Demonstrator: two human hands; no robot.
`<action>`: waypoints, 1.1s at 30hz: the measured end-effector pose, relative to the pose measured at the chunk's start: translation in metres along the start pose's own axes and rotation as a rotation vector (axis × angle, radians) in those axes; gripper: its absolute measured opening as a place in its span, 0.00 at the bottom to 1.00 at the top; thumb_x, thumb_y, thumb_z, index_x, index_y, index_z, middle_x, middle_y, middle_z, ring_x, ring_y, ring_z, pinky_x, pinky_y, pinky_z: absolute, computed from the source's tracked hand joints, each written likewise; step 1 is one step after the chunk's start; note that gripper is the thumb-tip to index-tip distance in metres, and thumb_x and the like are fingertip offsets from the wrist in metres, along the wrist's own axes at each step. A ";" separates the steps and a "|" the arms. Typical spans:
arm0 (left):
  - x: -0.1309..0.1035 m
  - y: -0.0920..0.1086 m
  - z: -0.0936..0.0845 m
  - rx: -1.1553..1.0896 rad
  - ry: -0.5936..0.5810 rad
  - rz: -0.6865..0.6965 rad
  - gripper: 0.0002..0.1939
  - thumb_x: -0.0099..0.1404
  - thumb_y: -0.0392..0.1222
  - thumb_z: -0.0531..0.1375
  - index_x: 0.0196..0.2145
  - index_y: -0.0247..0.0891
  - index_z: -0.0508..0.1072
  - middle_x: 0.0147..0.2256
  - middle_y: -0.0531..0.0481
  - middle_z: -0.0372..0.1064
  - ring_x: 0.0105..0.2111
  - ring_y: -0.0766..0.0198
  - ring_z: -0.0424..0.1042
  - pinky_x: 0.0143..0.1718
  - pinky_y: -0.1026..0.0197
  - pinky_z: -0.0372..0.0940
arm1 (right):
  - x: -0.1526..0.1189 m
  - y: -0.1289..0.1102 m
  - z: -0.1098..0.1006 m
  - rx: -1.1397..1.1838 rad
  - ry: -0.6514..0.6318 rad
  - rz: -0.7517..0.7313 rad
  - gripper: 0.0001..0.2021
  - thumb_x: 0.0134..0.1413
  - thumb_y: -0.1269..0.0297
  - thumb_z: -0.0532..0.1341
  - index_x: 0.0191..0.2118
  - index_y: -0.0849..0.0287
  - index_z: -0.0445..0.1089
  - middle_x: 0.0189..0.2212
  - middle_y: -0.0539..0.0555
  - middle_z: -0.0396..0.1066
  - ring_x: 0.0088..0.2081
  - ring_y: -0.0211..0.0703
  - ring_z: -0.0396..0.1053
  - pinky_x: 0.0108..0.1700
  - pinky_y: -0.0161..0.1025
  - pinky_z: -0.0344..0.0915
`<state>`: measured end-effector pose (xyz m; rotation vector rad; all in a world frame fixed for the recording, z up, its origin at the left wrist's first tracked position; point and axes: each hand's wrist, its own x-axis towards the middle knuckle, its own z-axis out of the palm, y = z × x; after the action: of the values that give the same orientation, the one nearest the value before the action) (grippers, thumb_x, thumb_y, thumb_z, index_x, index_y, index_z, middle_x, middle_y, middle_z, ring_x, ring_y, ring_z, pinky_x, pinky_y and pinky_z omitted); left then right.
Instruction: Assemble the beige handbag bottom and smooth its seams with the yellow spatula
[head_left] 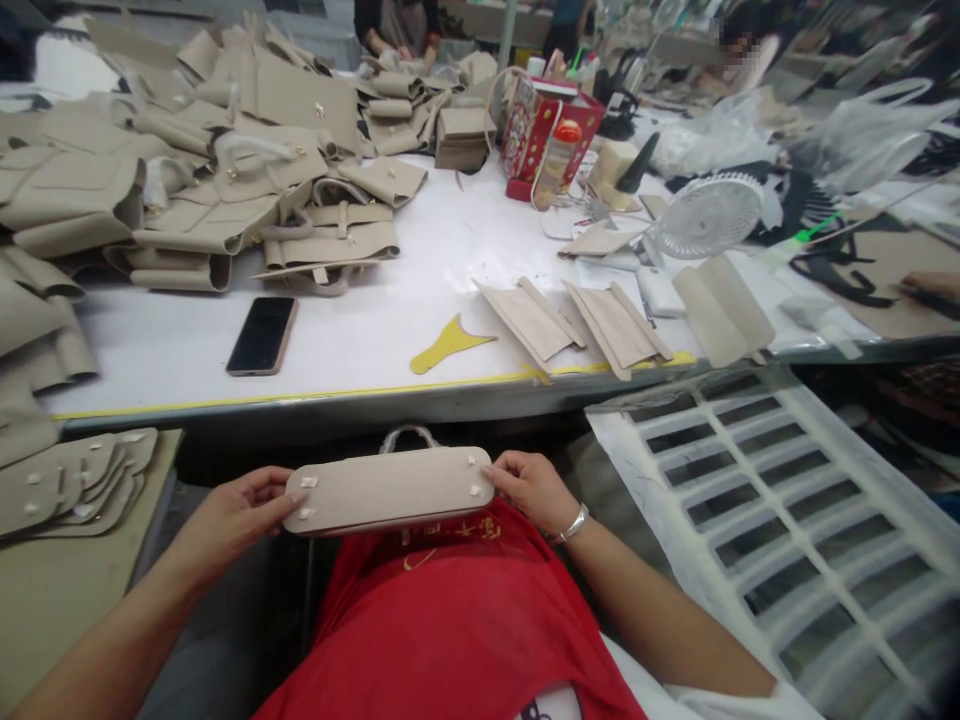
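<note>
A long beige bag base panel (390, 488) with rounded ends is held level above my lap, over a red apron (465, 620). Small whitish tabs sit near its corners, and a wrapped handle loop (409, 436) shows behind its upper edge. My left hand (251, 505) pinches the panel's left end between thumb and fingers. At the right end, my right hand (531, 488) grips it the same way, a metal bracelet on the wrist. Whatever hangs below or behind the panel is hidden.
Beige bag pieces (247, 180) are heaped on the table's left. A phone (262, 336), a yellow template (450, 345), folded beige pieces (532, 322) and a fan (709, 215) lie along it. Similar panels (75, 480) are stacked left; a white slatted rack (795, 530) stands right. Co-workers sit beyond.
</note>
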<state>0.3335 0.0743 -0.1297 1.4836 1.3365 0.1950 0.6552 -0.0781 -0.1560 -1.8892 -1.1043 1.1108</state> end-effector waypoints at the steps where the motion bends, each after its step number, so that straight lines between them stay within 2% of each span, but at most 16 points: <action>1: 0.001 -0.001 0.000 0.014 0.003 0.002 0.23 0.48 0.55 0.64 0.36 0.36 0.72 0.29 0.49 0.71 0.25 0.65 0.66 0.23 0.67 0.61 | 0.001 0.000 0.000 -0.010 0.002 0.000 0.16 0.50 0.54 0.57 0.21 0.61 0.65 0.17 0.47 0.63 0.21 0.32 0.57 0.24 0.30 0.54; 8: 0.005 -0.009 -0.002 0.077 -0.028 -0.024 0.24 0.48 0.57 0.64 0.37 0.36 0.70 0.29 0.50 0.70 0.26 0.65 0.67 0.25 0.66 0.62 | 0.005 0.001 -0.004 -0.154 -0.026 -0.021 0.17 0.50 0.54 0.57 0.22 0.62 0.68 0.18 0.49 0.64 0.22 0.33 0.58 0.24 0.30 0.50; 12: 0.007 -0.011 -0.004 0.191 -0.035 -0.015 0.26 0.50 0.58 0.61 0.40 0.36 0.67 0.29 0.50 0.70 0.27 0.64 0.68 0.27 0.66 0.63 | 0.007 -0.001 -0.007 -0.224 -0.037 -0.027 0.15 0.49 0.56 0.57 0.22 0.62 0.69 0.18 0.48 0.63 0.21 0.32 0.56 0.23 0.30 0.48; 15: 0.006 -0.007 -0.010 0.479 0.001 0.051 0.27 0.52 0.59 0.58 0.43 0.37 0.65 0.30 0.49 0.69 0.30 0.59 0.69 0.30 0.62 0.64 | 0.005 -0.002 -0.007 -0.243 -0.033 -0.030 0.15 0.49 0.56 0.58 0.22 0.62 0.69 0.18 0.48 0.63 0.20 0.31 0.55 0.22 0.30 0.48; 17: 0.002 0.002 -0.008 0.728 0.083 0.181 0.29 0.54 0.59 0.56 0.47 0.37 0.64 0.36 0.46 0.69 0.36 0.54 0.70 0.38 0.56 0.65 | 0.004 -0.002 -0.006 -0.248 -0.020 -0.035 0.15 0.49 0.56 0.58 0.22 0.62 0.69 0.18 0.48 0.64 0.21 0.31 0.56 0.23 0.30 0.48; 19: -0.002 0.016 0.005 0.871 0.152 0.379 0.30 0.56 0.59 0.55 0.51 0.37 0.62 0.44 0.43 0.66 0.44 0.50 0.66 0.48 0.51 0.60 | 0.002 -0.001 -0.006 -0.246 0.000 -0.042 0.15 0.49 0.55 0.58 0.22 0.62 0.69 0.18 0.48 0.65 0.21 0.32 0.57 0.23 0.30 0.49; 21: -0.004 0.033 0.033 0.890 0.118 0.578 0.32 0.56 0.59 0.55 0.53 0.36 0.60 0.50 0.41 0.62 0.50 0.50 0.62 0.53 0.51 0.56 | 0.001 0.001 -0.005 -0.241 0.016 -0.050 0.16 0.50 0.54 0.57 0.22 0.62 0.69 0.19 0.49 0.66 0.22 0.32 0.58 0.24 0.31 0.49; 22: -0.004 0.043 0.051 0.889 0.064 0.649 0.34 0.56 0.60 0.55 0.54 0.37 0.58 0.51 0.41 0.60 0.51 0.50 0.60 0.54 0.51 0.55 | 0.000 0.001 -0.005 -0.237 0.021 -0.053 0.16 0.50 0.54 0.57 0.22 0.61 0.69 0.19 0.49 0.66 0.22 0.32 0.59 0.24 0.31 0.49; 25: 0.003 0.065 0.108 0.889 -0.096 0.788 0.41 0.51 0.60 0.60 0.56 0.34 0.56 0.54 0.38 0.58 0.53 0.49 0.58 0.54 0.49 0.54 | 0.001 0.003 -0.006 -0.235 0.025 -0.059 0.16 0.50 0.53 0.57 0.22 0.61 0.70 0.19 0.49 0.67 0.22 0.33 0.59 0.24 0.31 0.49; 27: 0.011 0.074 0.137 0.887 -0.142 0.810 0.42 0.49 0.58 0.62 0.56 0.32 0.56 0.53 0.36 0.58 0.53 0.47 0.58 0.54 0.47 0.54 | 0.003 0.001 -0.007 -0.246 0.015 -0.063 0.16 0.50 0.54 0.58 0.23 0.61 0.70 0.19 0.49 0.67 0.22 0.33 0.59 0.24 0.31 0.48; 30: 0.020 0.078 0.155 0.885 -0.151 0.800 0.41 0.48 0.54 0.64 0.54 0.30 0.58 0.51 0.33 0.60 0.51 0.46 0.60 0.53 0.46 0.55 | 0.005 -0.003 -0.010 -0.278 -0.009 -0.061 0.15 0.50 0.56 0.58 0.22 0.61 0.71 0.19 0.50 0.67 0.21 0.32 0.58 0.24 0.32 0.47; 33: 0.022 0.080 0.156 0.876 -0.156 0.801 0.37 0.48 0.53 0.64 0.51 0.31 0.60 0.48 0.35 0.62 0.49 0.46 0.62 0.51 0.47 0.57 | 0.006 -0.007 -0.013 -0.311 -0.030 -0.055 0.15 0.50 0.56 0.59 0.20 0.61 0.70 0.17 0.50 0.67 0.21 0.32 0.56 0.23 0.32 0.46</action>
<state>0.5008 0.0177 -0.1431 2.6721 0.6254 -0.0194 0.6659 -0.0711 -0.1468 -2.0671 -1.4038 0.9833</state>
